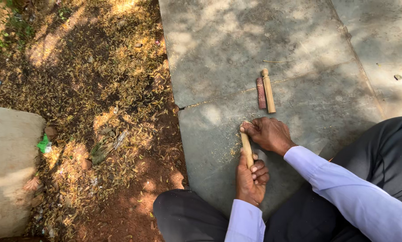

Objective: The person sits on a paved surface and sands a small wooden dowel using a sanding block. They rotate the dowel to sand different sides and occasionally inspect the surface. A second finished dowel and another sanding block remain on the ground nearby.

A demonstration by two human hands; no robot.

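Observation:
My left hand [251, 177] grips the near end of a light wooden stick [246, 145] that lies on a grey stone slab [219, 62]. My right hand [269, 133] is closed over the stick's far end, pinching a small reddish piece against it. Fine sawdust [233, 150] is scattered on the slab around the stick. Beyond my hands lie a turned wooden peg [268, 91] with a knobbed tip and, touching its left side, a flat reddish-brown strip [260, 93].
My dark trouser legs [375, 157] frame the slab at the bottom. Left of the slab is bare earth strewn with dry leaves [98, 89]. A second stone block [8, 166] sits at the far left, with a green scrap [43, 144] beside it.

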